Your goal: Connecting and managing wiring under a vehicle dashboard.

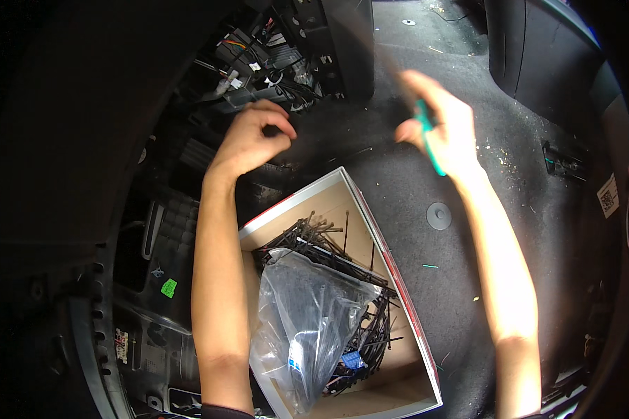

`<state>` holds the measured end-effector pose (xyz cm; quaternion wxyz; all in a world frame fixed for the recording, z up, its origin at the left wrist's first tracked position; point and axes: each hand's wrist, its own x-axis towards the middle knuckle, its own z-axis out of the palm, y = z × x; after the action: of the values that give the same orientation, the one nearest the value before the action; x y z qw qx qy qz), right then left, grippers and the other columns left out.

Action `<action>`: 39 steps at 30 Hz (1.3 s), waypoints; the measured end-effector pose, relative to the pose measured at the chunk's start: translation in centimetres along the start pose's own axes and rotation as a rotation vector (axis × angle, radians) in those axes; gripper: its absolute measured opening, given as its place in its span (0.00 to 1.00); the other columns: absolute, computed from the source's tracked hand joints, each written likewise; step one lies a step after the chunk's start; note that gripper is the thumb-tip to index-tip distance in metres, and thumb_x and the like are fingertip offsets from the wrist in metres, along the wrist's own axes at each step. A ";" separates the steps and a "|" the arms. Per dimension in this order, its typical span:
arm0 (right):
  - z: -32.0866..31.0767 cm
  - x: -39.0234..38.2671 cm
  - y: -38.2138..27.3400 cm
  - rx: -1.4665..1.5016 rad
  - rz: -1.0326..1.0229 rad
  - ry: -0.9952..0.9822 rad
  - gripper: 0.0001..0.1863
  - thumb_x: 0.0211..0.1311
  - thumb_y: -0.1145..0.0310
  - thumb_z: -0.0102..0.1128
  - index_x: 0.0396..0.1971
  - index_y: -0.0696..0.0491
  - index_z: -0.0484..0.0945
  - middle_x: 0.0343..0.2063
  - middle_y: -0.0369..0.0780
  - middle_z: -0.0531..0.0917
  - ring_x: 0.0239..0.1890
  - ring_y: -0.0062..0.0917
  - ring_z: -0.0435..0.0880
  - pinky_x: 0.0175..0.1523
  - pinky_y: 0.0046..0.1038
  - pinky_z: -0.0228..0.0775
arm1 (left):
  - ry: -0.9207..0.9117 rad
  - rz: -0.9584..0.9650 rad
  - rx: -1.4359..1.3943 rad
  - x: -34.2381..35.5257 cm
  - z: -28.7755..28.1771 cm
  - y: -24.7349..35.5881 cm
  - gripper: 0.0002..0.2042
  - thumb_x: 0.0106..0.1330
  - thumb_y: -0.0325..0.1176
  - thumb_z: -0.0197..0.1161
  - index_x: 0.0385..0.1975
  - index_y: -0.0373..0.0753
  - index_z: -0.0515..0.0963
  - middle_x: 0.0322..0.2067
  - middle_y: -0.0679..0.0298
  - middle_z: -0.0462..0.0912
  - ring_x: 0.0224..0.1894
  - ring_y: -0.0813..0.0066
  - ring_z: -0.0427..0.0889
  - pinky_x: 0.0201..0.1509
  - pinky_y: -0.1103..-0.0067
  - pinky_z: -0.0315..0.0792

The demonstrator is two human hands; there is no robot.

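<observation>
My left hand point(254, 140) is just beyond the box's far left corner. Its fingers curl toward the thumb in a loose pinch, and anything between the tips is too small to make out. My right hand point(449, 129), raised over the dark carpet, is closed around a green-handled tool point(427, 133). Motion blurs that tool, so its kind is unclear; a faint long streak runs from it to the upper left. Below and between my forearms stands an open cardboard box point(391, 279) with black cable ties point(381, 328) and a clear plastic bag point(314, 300) inside.
Exposed wiring and connectors point(286, 77) fill an opening at the upper left, beside a black upright panel point(346, 49). Dark carpet point(398, 209) with scattered scraps and a round grey plug point(438, 216) lies to the right. A green tag point(168, 288) rests at the left.
</observation>
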<state>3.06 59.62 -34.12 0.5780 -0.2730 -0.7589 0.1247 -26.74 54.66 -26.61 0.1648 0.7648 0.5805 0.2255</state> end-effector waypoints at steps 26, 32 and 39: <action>-7.0 2.8 -2.7 -0.540 0.223 -0.381 0.26 0.54 0.60 0.68 0.53 0.52 0.76 0.27 0.41 0.83 0.30 0.30 0.83 0.40 0.30 0.74 | 0.329 -0.159 -0.655 2.3 5.1 0.3 0.11 0.65 0.32 0.63 0.44 0.40 0.72 0.33 0.69 0.85 0.28 0.88 0.70 0.33 0.87 0.66; -3.3 3.3 -11.7 0.188 0.036 -0.897 0.10 0.53 0.73 0.64 0.37 0.55 0.81 0.22 0.42 0.82 0.24 0.31 0.82 0.31 0.29 0.71 | 0.200 -0.202 -0.723 2.2 4.8 0.1 0.06 0.72 0.35 0.55 0.42 0.45 0.67 0.32 0.69 0.75 0.25 0.86 0.65 0.27 0.87 0.61; 3.3 0.0 -15.1 -0.242 -0.439 -1.127 0.04 0.49 0.74 0.61 0.19 0.50 0.82 0.22 0.40 0.84 0.30 0.30 0.86 0.34 0.29 0.76 | 0.138 -0.253 -0.925 2.1 5.2 -0.9 0.05 0.76 0.37 0.47 0.41 0.45 0.65 0.31 0.69 0.69 0.23 0.87 0.60 0.21 0.89 0.54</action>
<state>-4.13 47.69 -27.45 0.0650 -0.0659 -0.9949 0.0408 -24.19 56.99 -31.10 0.4747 0.5179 0.5177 0.4883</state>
